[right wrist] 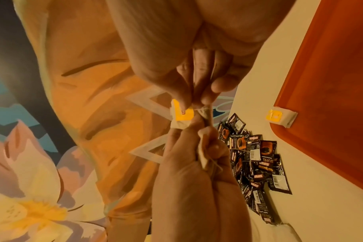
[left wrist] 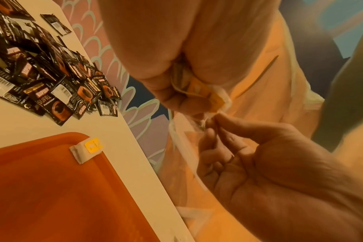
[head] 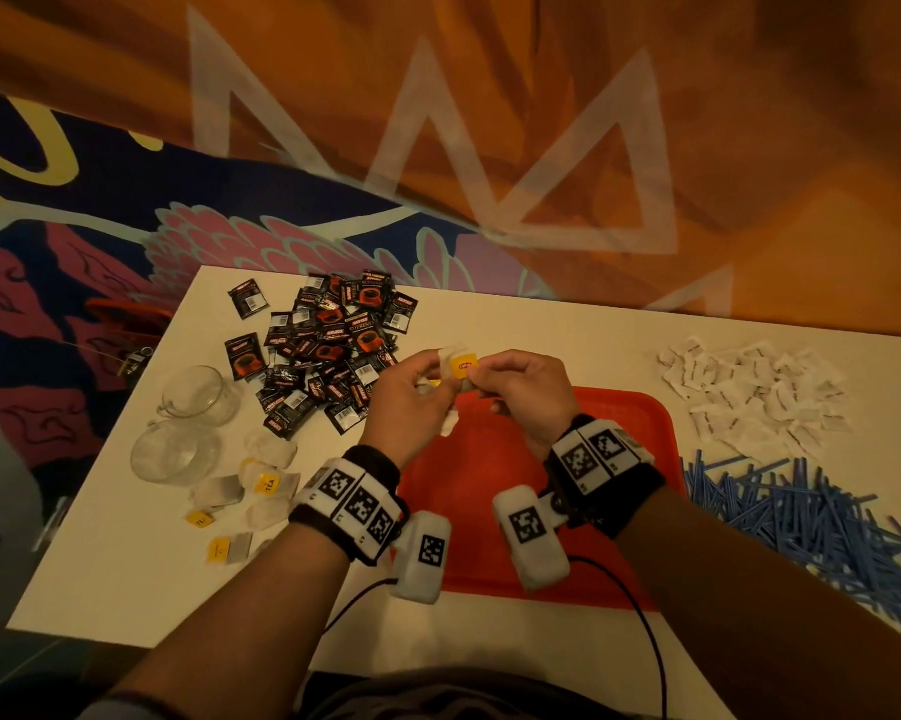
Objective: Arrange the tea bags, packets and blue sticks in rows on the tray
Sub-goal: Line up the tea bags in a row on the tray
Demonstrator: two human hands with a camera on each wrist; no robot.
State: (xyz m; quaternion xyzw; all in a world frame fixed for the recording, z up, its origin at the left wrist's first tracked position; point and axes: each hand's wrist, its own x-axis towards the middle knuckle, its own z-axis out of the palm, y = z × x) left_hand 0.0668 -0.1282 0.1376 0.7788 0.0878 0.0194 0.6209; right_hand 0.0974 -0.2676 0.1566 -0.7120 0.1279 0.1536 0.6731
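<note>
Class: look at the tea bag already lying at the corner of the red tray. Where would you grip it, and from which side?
Probably pinch the tea bag by its yellow tag, coming from above on the table side: the tag overhangs the tray's rim, while the bag lies flat inside.

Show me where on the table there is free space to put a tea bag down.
The red tray is mostly bare, with one tea bag at its far corner. The near-left table is open. Crowded: coffee packets, white packets, blue sticks.

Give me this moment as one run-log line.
left hand: pinches tea bag | right hand: pinches same bag | tray: one tea bag at far corner | phase: untangling, not placed
</note>
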